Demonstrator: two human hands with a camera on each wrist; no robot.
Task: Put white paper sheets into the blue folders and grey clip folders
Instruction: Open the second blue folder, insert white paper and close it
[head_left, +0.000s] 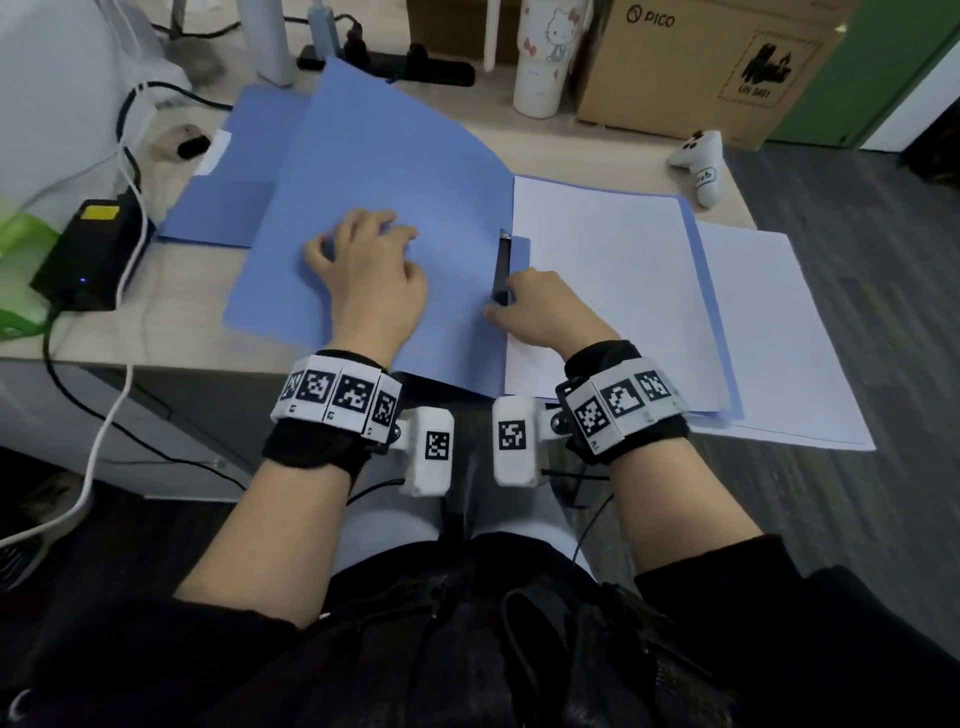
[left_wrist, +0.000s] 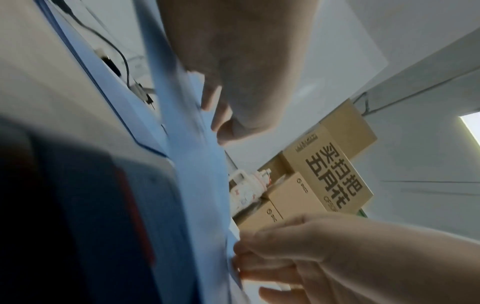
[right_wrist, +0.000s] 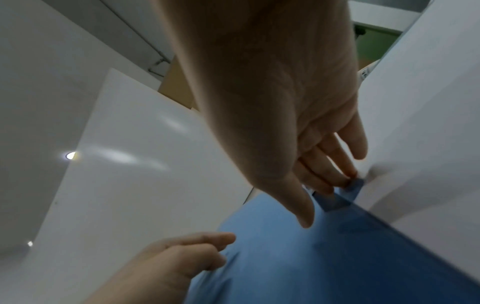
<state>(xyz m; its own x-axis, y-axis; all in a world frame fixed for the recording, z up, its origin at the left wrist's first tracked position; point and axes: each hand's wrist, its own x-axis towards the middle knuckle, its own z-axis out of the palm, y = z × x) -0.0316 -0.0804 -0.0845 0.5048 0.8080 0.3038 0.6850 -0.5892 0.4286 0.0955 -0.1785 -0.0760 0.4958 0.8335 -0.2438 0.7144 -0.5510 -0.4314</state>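
An open blue folder (head_left: 384, 171) lies on the desk, its left cover slightly lifted. My left hand (head_left: 363, 260) rests on that cover, bent fingertips (left_wrist: 223, 121) touching the blue sheet. White paper sheets (head_left: 613, 291) lie in the folder's right half. My right hand (head_left: 540, 306) is at the spine beside a dark clip bar (head_left: 501, 270). Its straight fingers (right_wrist: 335, 176) press a small blue flap (right_wrist: 348, 191) at the paper's edge, with the thumb spread apart. A second blue folder (head_left: 223, 197) lies behind at the left.
A loose white sheet (head_left: 779, 338) sticks out under the folder, over the desk's right corner. Black power adapter (head_left: 88, 254) and white cables sit at the left. White tumbler (head_left: 545, 57), cardboard box (head_left: 701, 67), power strip (head_left: 415, 67) and white controller (head_left: 701, 161) line the back.
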